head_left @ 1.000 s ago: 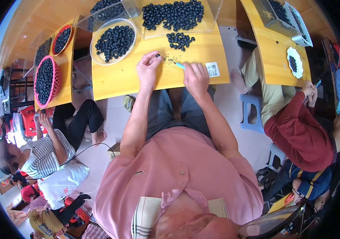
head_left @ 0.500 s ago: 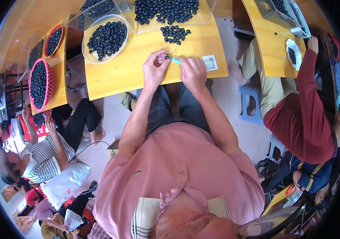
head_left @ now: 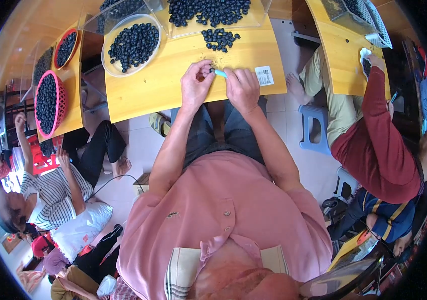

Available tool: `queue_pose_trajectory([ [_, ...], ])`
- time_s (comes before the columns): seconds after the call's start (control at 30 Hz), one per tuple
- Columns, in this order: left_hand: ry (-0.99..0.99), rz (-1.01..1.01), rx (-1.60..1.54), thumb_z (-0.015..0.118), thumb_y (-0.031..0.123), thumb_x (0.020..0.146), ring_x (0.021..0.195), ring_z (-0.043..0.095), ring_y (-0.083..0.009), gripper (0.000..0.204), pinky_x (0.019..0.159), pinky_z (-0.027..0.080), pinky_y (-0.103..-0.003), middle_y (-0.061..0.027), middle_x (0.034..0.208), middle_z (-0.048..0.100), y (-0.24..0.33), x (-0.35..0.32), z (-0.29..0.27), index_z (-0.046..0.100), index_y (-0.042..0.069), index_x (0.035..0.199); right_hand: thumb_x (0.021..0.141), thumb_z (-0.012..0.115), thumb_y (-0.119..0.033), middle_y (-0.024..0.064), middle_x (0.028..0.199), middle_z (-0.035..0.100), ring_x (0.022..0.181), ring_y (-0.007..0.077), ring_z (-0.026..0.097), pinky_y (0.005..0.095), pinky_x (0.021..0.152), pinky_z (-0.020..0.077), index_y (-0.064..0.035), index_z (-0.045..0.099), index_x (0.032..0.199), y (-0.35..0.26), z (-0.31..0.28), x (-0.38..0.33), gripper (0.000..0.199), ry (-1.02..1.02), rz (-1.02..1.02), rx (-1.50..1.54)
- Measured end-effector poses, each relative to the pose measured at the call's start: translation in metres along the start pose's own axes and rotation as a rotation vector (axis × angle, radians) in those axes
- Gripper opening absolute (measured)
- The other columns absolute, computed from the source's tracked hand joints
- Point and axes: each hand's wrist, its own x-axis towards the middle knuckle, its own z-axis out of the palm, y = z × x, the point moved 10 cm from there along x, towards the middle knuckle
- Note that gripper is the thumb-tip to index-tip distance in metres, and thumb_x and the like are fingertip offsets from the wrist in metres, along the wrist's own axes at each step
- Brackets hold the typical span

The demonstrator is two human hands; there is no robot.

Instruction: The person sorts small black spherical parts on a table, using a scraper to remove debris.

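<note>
Between the fingertips of my left hand (head_left: 195,86) is a single blueberry (head_left: 212,70), held just above the table. My right hand (head_left: 244,90) is closed round a small tool with a light-blue handle (head_left: 220,73). The tool's near end meets the berry, and its working tip is too small to make out. Beyond my hands lies a small loose pile of blueberries (head_left: 220,39). Tiny dark crumbs are scattered on the yellow table (head_left: 173,92) by my fingers.
A round clear tub of blueberries (head_left: 107,52) stands left; a clear tray (head_left: 186,35) holds more at the back. Right of my hand lies a printed white label (head_left: 264,76). Side tables hold a pink basket (head_left: 62,102) and a white dish (head_left: 364,54), with people beside them.
My right hand has brought the tool leftward onto the berry. The co-worker on the right has lowered a hand from the far container to the white dish.
</note>
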Motion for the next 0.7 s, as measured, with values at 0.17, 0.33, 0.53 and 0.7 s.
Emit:
queue_pose_trajectory([
  [0.17, 0.02, 0.008, 0.01, 0.079, -0.007, 0.089, 0.091, 0.067, -0.0112, 0.041, 0.084, 0.058, -0.026, -0.0048, 0.105, 0.071, -0.002, -0.0005, -0.0023, 0.071, 0.002, 0.129, 0.087, 0.075, -0.011, 0.0034, 0.081, 0.055, 0.077, 0.0236, 0.058, 0.0399, 0.068, 0.0434, -0.0078, 0.075, 0.106, -0.0021, -0.0009, 0.002, 0.019, 0.003, -0.003, 0.002],
  [0.33, 0.021, 0.007, 0.08, 0.078, -0.006, 0.092, 0.093, 0.067, -0.0109, 0.043, 0.087, 0.059, -0.026, -0.0041, 0.107, 0.07, 0.0025, -0.0013, -0.0016, 0.069, 0.002, 0.133, 0.086, 0.073, -0.01, 0.0039, 0.081, 0.055, 0.077, 0.0238, 0.058, 0.0399, 0.068, 0.0439, -0.0079, 0.075, 0.107, -0.0016, 0.001, 0.0025, 0.021, -0.017, 0.004, -0.002],
  [0.53, 0.023, -0.03, 0.083, 0.077, -0.007, 0.092, 0.094, 0.068, -0.012, 0.047, 0.087, 0.06, -0.028, -0.0052, 0.107, 0.071, 0.0005, -0.0026, -0.0016, 0.062, 0.002, 0.135, 0.085, 0.072, -0.009, 0.005, 0.081, 0.055, 0.078, 0.0249, 0.059, 0.0405, 0.069, 0.0452, -0.0068, 0.075, 0.106, -0.0013, 0.0042, 0.0017, 0.022, -0.038, 0.009, 0.006],
  [0.7, 0.076, -0.021, 0.033, 0.078, -0.006, 0.091, 0.092, 0.07, -0.0143, 0.044, 0.085, 0.06, -0.029, -0.0073, 0.104, 0.071, 0.0022, -0.0046, -0.0034, 0.059, 0.002, 0.129, 0.084, 0.072, -0.009, 0.0058, 0.082, 0.057, 0.081, 0.0255, 0.06, 0.0406, 0.072, 0.0465, -0.0067, 0.074, 0.106, 0.0001, 0.0054, -0.0003, 0.022, -0.032, 0.015, 0.009],
])
